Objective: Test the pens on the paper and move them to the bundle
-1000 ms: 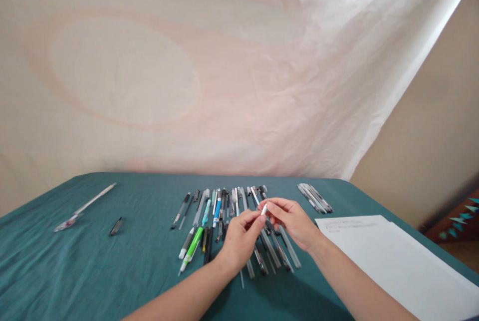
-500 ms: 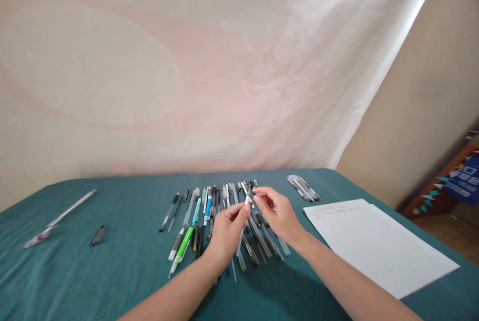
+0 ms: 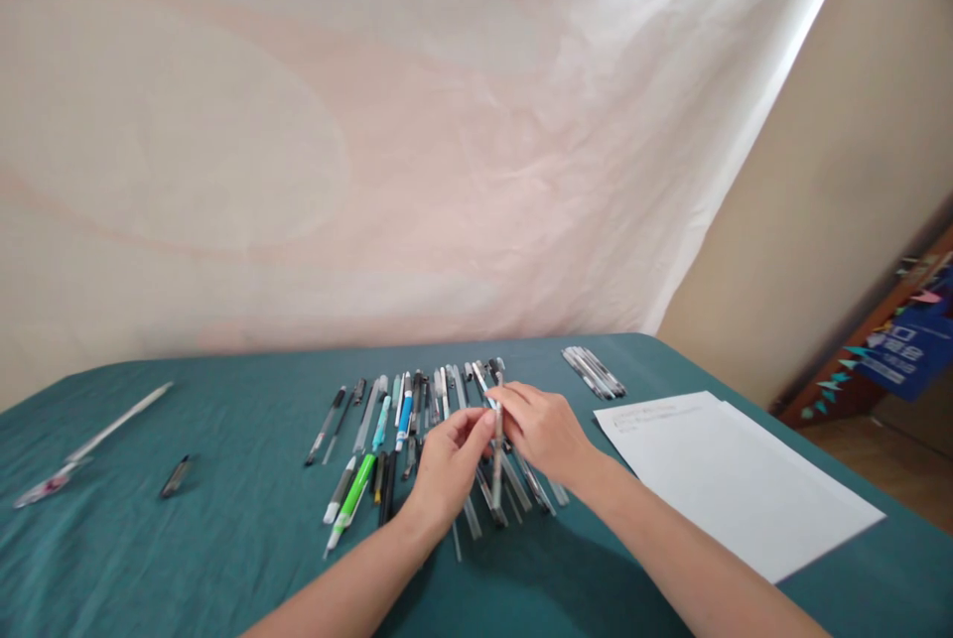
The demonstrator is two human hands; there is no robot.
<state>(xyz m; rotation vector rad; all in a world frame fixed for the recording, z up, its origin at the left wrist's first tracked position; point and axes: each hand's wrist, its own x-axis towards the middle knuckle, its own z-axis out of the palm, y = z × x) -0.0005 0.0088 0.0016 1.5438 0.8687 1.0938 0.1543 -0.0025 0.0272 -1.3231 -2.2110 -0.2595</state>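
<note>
Dark green cloth covers the table (image 3: 245, 564) in front of you, and above its middle your two hands meet over one slim, greyish pen (image 3: 497, 469). Your left hand (image 3: 451, 459) has its thumb and forefinger pinched together on that pen, with hardly any gap between them. Your right hand (image 3: 542, 425) comes in from the other side with bent fingers touching the pen's upper part; you cannot tell from here whether they are clamped on it or just resting there. The pen points roughly away from you, its near end hanging free below your fingers and slightly blurred.

Under and beyond your hands lies a broad spread of pens (image 3: 366, 412), many clear or black. At its left side you have a bright green pen (image 3: 352, 502), a grey and white pen (image 3: 340, 491) just beside it, and a blue and white pen (image 3: 404, 415) farther back. Well apart to the left are a small dark piece (image 3: 176, 476) and a long pale stick (image 3: 119, 428). Past your right hand sits a neat bundle of pens (image 3: 594, 372), and nearer to you lie white sheets of paper (image 3: 722, 479), faintly marked along the far edge
</note>
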